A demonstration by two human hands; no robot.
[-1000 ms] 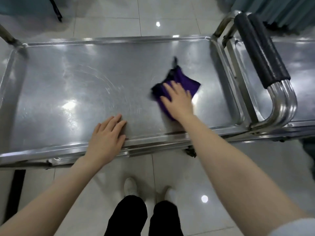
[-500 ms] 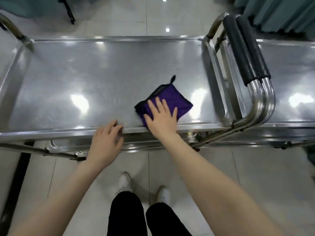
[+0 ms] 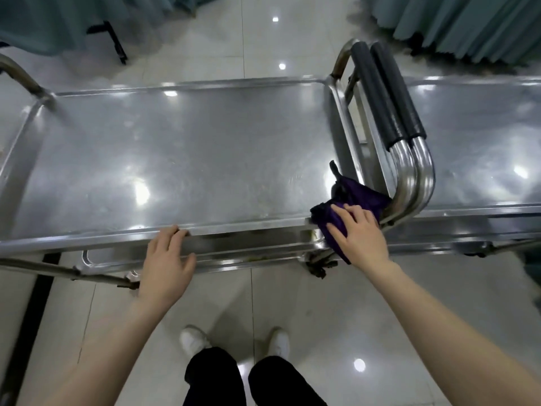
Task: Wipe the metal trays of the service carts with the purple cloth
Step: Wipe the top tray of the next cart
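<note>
Presently the purple cloth (image 3: 355,202) is pressed flat under the right hand (image 3: 358,234), fingers spread, at the metal tray (image 3: 175,159)'s five-o'clock corner, partly over the rim. The left hand (image 3: 167,262), fingers loosely apart, is rested on the six-o'clock rim. The cloth could be snagged on the adjacent cart handle (image 3: 409,183).

White tile floor (image 3: 292,303), teal curtains (image 3: 468,24) behind, white shoes (image 3: 194,341).

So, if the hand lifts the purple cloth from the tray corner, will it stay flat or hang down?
The purple cloth would probably hang limp: it is bunched and drapes over the metal tray rim under the right hand. It looks light and should slide easily on the shiny steel.
</note>
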